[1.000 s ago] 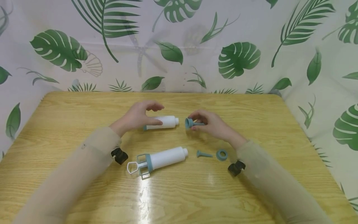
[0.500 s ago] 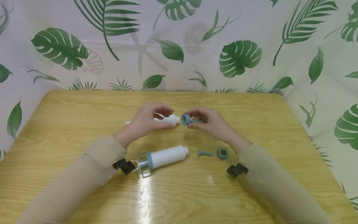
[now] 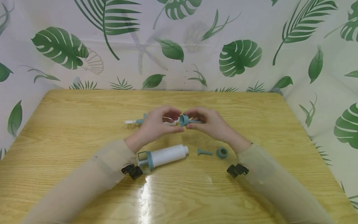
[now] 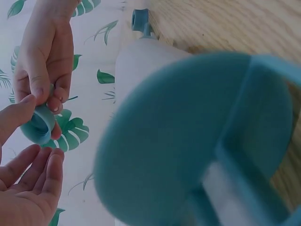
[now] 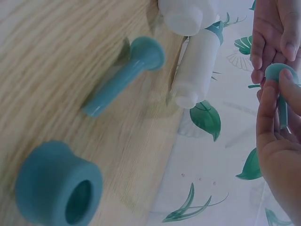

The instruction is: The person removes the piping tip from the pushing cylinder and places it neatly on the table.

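Note:
My right hand (image 3: 208, 121) pinches a blue-green nozzle (image 3: 184, 120), a wide hollow collar with a thin stem, its collar facing left. Around the collar's left side, my left hand (image 3: 159, 123) has its thumb and fingers spread apart. In the left wrist view the left thumb overlaps the collar's (image 4: 38, 126) edge while the fingertips sit just below; contact is unclear. Behind the left hand lies a white tube (image 3: 170, 123) with a plunger, partly hidden. A second white tube (image 3: 169, 156), with a blue-green handle frame, lies nearer, partly behind the left sleeve.
A small blue-green cone tip (image 3: 204, 152) and a blue-green ring collar (image 3: 222, 152) lie on the wooden table (image 3: 251, 124), right of the nearer tube. A leaf-patterned cloth (image 3: 195, 46) hangs behind the table's far edge.
My left hand has moved right, past the far tube, up to the nozzle. The right hand has shifted slightly left with the nozzle still in its fingers.

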A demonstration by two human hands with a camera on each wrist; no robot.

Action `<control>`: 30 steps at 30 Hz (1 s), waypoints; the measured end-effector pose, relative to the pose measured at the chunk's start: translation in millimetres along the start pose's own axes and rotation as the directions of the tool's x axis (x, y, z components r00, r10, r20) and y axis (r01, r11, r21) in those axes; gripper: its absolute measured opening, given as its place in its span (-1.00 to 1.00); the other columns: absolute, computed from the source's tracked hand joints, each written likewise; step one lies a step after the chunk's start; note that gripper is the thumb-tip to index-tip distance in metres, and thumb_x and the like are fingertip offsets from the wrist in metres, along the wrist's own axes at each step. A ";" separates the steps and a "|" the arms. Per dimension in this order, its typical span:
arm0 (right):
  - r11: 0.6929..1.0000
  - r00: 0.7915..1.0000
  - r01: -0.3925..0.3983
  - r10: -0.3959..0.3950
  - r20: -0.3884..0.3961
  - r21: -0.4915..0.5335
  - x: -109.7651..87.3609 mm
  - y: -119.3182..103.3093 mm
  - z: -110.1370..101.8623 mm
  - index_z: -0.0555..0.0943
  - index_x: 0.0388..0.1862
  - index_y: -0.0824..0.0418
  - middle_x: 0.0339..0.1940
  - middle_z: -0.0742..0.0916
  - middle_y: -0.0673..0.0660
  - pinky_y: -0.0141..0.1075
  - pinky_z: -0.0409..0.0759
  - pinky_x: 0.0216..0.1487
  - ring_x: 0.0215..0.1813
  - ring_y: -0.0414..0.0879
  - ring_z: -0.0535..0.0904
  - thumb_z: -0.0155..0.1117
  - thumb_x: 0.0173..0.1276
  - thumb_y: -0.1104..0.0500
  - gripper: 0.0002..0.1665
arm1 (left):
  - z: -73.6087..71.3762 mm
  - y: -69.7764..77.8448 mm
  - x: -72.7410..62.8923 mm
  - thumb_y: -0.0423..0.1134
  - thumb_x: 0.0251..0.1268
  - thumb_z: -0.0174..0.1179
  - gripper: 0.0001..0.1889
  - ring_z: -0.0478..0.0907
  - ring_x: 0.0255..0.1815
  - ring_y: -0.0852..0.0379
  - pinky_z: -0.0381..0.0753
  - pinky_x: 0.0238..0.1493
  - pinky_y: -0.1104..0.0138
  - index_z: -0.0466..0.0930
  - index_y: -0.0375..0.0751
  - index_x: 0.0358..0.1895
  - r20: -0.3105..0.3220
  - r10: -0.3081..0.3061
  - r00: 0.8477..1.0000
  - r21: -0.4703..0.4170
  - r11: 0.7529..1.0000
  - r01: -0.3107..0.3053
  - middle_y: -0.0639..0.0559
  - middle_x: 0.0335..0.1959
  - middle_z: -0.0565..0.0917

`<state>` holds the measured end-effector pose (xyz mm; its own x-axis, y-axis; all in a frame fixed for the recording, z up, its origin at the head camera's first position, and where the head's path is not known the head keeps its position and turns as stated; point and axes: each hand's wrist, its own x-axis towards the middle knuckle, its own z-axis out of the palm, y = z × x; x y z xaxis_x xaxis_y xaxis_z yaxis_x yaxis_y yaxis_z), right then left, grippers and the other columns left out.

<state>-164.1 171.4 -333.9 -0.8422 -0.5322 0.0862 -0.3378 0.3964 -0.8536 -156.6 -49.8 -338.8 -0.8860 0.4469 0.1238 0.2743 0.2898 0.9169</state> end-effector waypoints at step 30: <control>0.991 0.998 0.025 -0.032 -0.055 -0.134 -7.8 4.3 -3.4 0.68 -0.05 0.18 -0.08 0.67 0.05 -0.18 0.57 -0.05 -0.07 -0.11 0.55 0.28 0.34 0.20 -0.78 | 7.8 -9.7 -6.3 -0.25 0.10 0.41 -0.58 0.64 -0.15 0.14 0.61 -0.11 0.35 0.62 -0.24 0.07 -0.040 -0.065 0.997 -0.106 0.993 0.061 0.00 -0.10 0.68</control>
<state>-160.4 179.8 -336.5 -0.8528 -0.5026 0.1421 -0.4119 0.4799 -0.7746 -150.7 -48.9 -351.3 -0.9164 0.3924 0.0788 0.1788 0.2252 0.9578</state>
